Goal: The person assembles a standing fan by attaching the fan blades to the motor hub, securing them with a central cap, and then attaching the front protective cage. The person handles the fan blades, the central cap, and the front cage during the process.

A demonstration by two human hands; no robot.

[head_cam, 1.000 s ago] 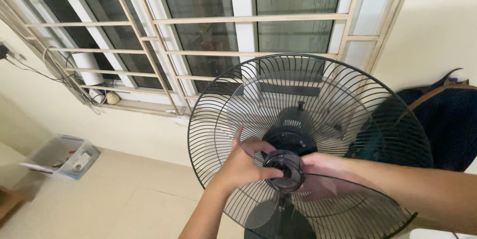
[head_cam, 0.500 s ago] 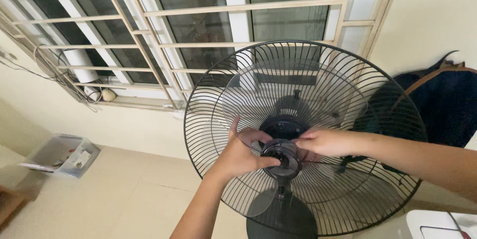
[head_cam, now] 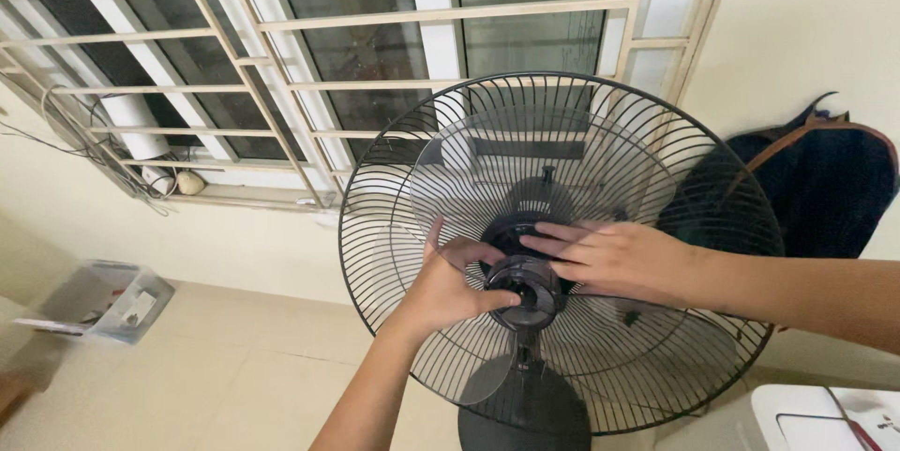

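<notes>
A standing fan fills the middle of the head view, its front grille off and its black rear wire guard point(head_cam: 394, 179) exposed. Clear plastic blades point(head_cam: 441, 179) sit on a dark round hub point(head_cam: 521, 293). My left hand point(head_cam: 448, 284) pinches the left side of the hub, thumb on its front. Flat on the blade just right of the hub lies my right hand point(head_cam: 609, 262), fingers stretched over the motor centre. The fan's dark base point(head_cam: 525, 413) shows below.
Behind the fan is a barred window point(head_cam: 309, 48) with loose cables point(head_cam: 112, 165) at its left sill. A clear plastic box point(head_cam: 103, 299) sits on the tiled floor at left. A dark bag point(head_cam: 825, 179) hangs at right; a white appliance corner point(head_cam: 825, 418) shows bottom right.
My right hand has risen from under the hub and now lies flat across the blade beside it. My left hand stays on the hub. The view has shifted slightly.
</notes>
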